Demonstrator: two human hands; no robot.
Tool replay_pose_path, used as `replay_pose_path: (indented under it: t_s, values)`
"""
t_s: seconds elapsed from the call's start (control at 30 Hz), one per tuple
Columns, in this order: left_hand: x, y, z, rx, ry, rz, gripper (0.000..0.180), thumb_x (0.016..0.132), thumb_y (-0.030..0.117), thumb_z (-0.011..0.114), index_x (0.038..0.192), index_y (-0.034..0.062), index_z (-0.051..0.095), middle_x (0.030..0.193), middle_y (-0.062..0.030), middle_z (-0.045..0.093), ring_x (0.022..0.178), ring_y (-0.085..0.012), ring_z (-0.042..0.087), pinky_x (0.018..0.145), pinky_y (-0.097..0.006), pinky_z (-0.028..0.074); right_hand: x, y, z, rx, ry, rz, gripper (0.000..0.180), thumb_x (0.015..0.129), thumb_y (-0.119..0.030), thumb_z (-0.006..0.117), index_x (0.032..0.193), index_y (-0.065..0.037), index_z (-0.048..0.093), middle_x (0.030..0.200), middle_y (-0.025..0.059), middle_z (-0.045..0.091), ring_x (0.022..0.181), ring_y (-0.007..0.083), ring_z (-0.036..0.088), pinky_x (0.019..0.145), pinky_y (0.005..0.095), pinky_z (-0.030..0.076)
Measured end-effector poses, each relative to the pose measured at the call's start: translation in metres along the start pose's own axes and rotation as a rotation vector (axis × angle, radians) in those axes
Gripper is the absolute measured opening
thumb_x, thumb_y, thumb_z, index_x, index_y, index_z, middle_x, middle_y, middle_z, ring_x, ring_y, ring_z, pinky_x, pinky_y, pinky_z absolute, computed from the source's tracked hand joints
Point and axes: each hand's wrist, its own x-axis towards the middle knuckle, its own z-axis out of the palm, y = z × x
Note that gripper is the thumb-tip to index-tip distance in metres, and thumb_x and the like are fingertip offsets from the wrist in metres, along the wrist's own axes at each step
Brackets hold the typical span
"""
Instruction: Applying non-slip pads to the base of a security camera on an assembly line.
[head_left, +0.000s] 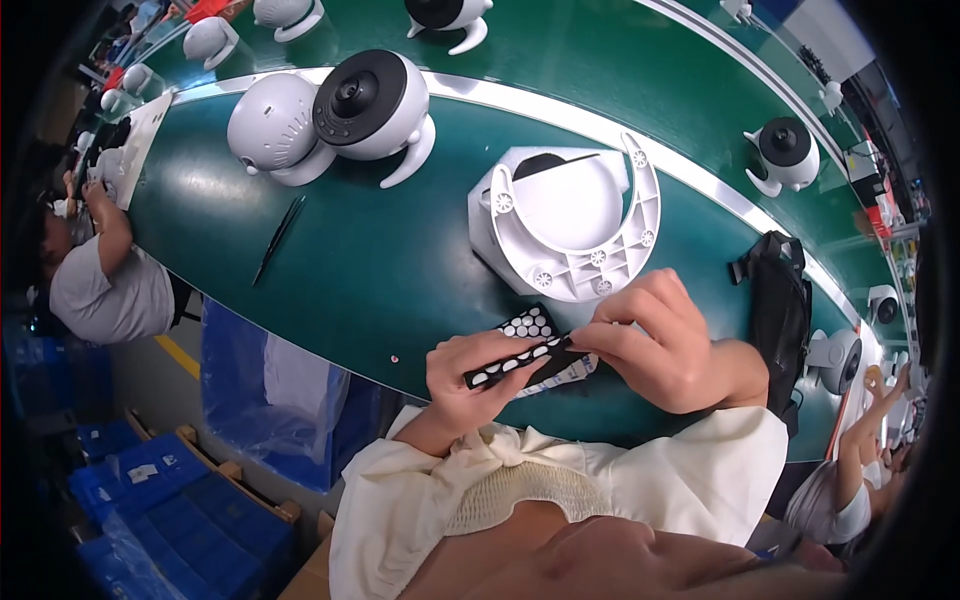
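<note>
My left hand (pixel 460 380) is closed around a black strip (pixel 510 365) dotted with white round pads. At the strip's right end, the thumb and fingers of my right hand (pixel 655 345) are pinched together. Whatever lies between those fingertips is too small to make out. Just behind the strip, a black sheet (pixel 528 325) with rows of white round pads lies on the table, partly covered by my hands. Beyond my hands sits a white plastic housing (pixel 510 250) with a ribbed, crescent-shaped white base (pixel 598 258) on top; the base has several round sockets.
Black tweezers (pixel 279 240) lie left on the green table (pixel 350 260). Two white round devices (pixel 280 125) stand behind them, one with a black face (pixel 365 95). A black bag (pixel 780 310) is at right. Further devices stand on the green conveyor (pixel 600 50). Co-workers sit on both sides.
</note>
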Motion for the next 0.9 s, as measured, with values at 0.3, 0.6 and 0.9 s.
replay_pose_path:
  t_s: [0.3,0.6,0.9]
  values:
    - [-0.004,0.001,0.0,-0.073,0.048,-0.18,0.017,0.065,-0.002,0.069,0.081,-0.0005,0.061,0.068,-0.0079,0.063,0.057,-0.0104,0.06,0.051,-0.021,0.045,0.002,0.002,0.003,-0.115,-0.009,-0.167,0.026,0.06,-0.011,0.056,0.084,0.001,0.057,0.076,0.0056,0.05,0.063,0.0169,0.044,0.051,0.0253,0.035]
    - [-0.001,-0.004,-0.001,-0.294,0.147,-0.452,0.014,0.07,0.002,0.067,0.08,-0.0008,0.057,0.065,0.0003,0.059,0.059,-0.0024,0.052,0.054,-0.016,0.041,0.033,0.023,-0.009,0.429,0.141,0.174,0.024,0.069,0.004,0.063,0.089,-0.002,0.051,0.079,0.0061,0.056,0.068,0.0146,0.051,0.058,0.024,0.038]
    - [0.003,-0.012,0.004,-0.017,-0.029,0.01,0.021,0.065,0.008,0.071,0.085,0.0061,0.062,0.131,-0.0271,0.029,0.123,-0.0389,0.029,0.098,-0.041,0.025,0.07,0.044,0.02,0.68,0.105,0.363,0.027,0.076,0.003,0.056,0.101,0.0,0.045,0.084,0.0035,0.055,0.078,0.0076,0.052,0.064,0.0188,0.035]
